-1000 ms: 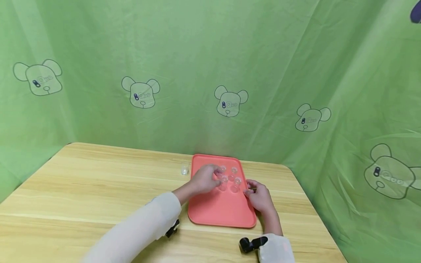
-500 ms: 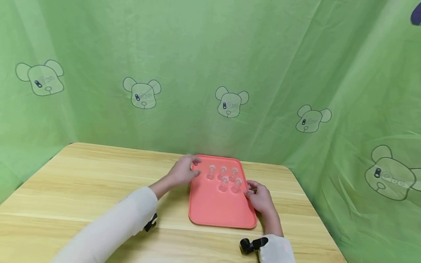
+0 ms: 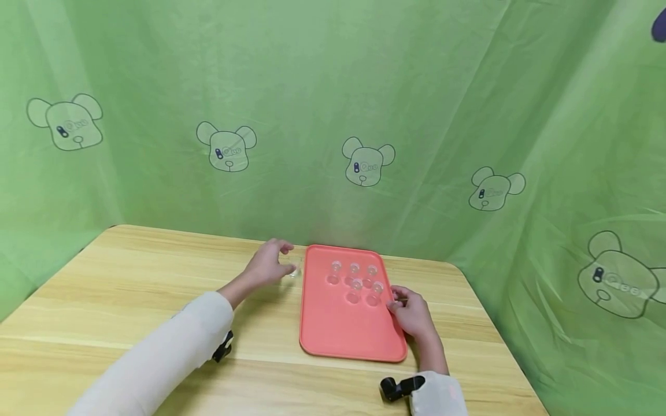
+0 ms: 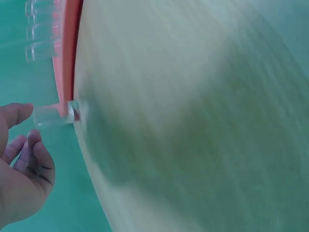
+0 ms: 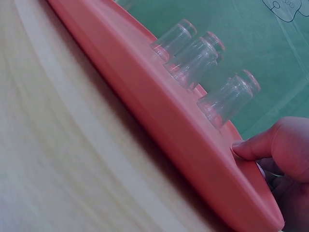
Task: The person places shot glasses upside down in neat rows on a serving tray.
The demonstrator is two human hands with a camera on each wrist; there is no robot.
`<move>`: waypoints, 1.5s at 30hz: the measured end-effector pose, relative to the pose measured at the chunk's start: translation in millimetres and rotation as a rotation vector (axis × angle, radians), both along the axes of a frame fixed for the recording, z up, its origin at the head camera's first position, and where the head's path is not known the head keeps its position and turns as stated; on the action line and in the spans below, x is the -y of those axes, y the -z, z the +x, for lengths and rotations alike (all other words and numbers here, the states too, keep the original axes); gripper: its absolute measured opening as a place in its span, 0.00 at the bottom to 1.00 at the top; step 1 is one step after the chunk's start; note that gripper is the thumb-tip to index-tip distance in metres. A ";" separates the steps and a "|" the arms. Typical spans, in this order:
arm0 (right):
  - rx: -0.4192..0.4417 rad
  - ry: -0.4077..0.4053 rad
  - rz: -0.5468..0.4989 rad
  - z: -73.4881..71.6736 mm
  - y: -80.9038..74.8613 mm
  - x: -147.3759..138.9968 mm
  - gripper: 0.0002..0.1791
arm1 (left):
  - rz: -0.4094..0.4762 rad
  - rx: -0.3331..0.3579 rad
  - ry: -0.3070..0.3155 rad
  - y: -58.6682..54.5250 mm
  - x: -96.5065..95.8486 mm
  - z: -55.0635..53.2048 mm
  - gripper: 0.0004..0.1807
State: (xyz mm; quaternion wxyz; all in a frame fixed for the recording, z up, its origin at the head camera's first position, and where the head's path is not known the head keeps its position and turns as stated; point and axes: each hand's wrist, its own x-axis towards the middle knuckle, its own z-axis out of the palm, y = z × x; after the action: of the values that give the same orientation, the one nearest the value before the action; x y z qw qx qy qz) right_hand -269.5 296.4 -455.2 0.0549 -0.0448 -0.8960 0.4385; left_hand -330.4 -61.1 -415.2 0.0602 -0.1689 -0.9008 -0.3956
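Observation:
My left hand (image 3: 267,264) is beside a small clear glass (image 3: 295,270) standing on the table left of the tray. In the left wrist view, thumb and fingers are spread near the rim of that glass (image 4: 50,116), whose thick base is on the table; contact is hard to tell. Several similar glasses (image 3: 355,283) stand in two rows on the pink tray (image 3: 348,335), thick bases up, so upside down. My right hand (image 3: 411,312) grips the tray's right rim; in the right wrist view the thumb (image 5: 251,147) presses on the rim, with the other fingers partly hidden.
The wooden table (image 3: 171,271) extends left and right of the tray. A green curtain (image 3: 291,190) with bear-head outlines hangs behind the table and on the right side. Black wrist cameras (image 3: 400,388) sit on both sleeves.
The left hand has left the tray, where one more upside-down glass now stands in the back row, and moved left to the lone glass. The right hand stays at the rim.

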 end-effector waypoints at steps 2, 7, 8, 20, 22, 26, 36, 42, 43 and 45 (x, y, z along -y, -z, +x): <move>0.003 0.002 -0.004 0.1 0.4 -0.1 0.24 | 0.003 0.027 -0.001 2.4 1.6 -1.9 0.30; 0.012 0.005 -0.010 -0.2 1.8 -0.6 0.25 | 0.011 0.081 0.010 8.7 5.2 -8.4 0.32; 0.012 0.005 -0.011 -0.5 2.2 -0.9 0.25 | 0.012 0.089 0.014 10.0 5.9 -9.9 0.32; 0.013 0.008 -0.012 -0.7 3.9 -2.4 0.25 | -0.002 0.171 0.068 21.7 4.1 -24.9 0.30; 0.015 0.009 -0.013 -0.7 4.1 -2.5 0.25 | -0.022 0.164 0.080 23.6 2.6 -27.1 0.28; 0.016 0.007 -0.015 -0.7 3.3 -2.1 0.25 | -0.066 0.146 0.095 26.3 0.1 -30.5 0.22; 0.018 0.006 -0.034 -1.8 0.4 -0.8 0.25 | -0.078 0.105 0.136 25.4 -2.9 -31.4 0.17; 0.016 0.004 -0.029 -2.8 1.7 -2.3 0.25 | -0.087 0.152 0.094 25.9 -6.0 -31.9 0.12; 0.017 0.004 -0.026 -2.8 2.0 -2.5 0.25 | -0.090 0.149 0.093 26.1 -6.1 -31.8 0.12; 0.019 0.004 -0.026 -2.6 2.6 -2.9 0.25 | -0.093 0.150 0.091 26.1 -6.3 -31.0 0.12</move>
State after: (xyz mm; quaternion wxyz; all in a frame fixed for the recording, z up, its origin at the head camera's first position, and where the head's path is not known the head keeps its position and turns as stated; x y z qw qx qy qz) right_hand -272.1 299.3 -457.8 0.0467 -0.0516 -0.8907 0.4493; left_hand -361.4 -54.8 -441.3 -0.0335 -0.1819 -0.9116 -0.3671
